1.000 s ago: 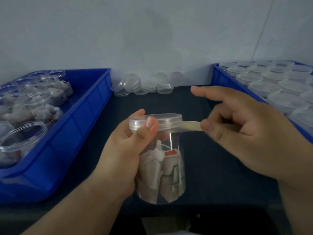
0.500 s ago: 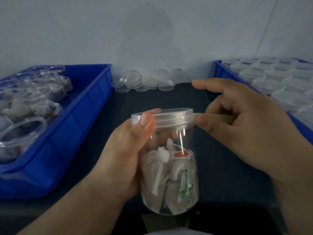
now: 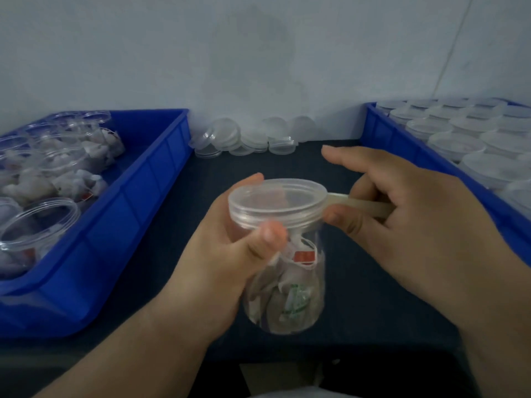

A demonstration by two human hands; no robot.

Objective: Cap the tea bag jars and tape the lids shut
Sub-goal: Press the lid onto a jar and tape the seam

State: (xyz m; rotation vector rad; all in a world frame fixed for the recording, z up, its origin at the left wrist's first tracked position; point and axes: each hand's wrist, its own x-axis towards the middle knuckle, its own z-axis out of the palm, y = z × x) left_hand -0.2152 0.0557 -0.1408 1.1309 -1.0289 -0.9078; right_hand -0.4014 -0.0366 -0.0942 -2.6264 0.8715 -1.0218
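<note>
My left hand [image 3: 230, 257] grips a clear jar [image 3: 287, 285] of tea bags just under its clear lid [image 3: 277, 201], thumb across the front. The jar is held above the dark table and tilts toward me. A strip of pale tape [image 3: 359, 204] runs from the lid's right edge into my right hand [image 3: 425, 234], which pinches it between thumb and curled fingers, index finger stretched out. The tape's far end is hidden in that hand.
A blue bin [image 3: 138, 214] on the left holds several open jars [image 3: 40, 225] of tea bags. A blue bin [image 3: 402, 139] on the right holds several capped jars [image 3: 457, 145]. Loose clear lids [image 3: 244, 139] lie along the back wall.
The jar has turned in my left hand and tipped its lid toward me; my thumb has slid lower on the lid's rim. My right hand still holds the tape taut.
</note>
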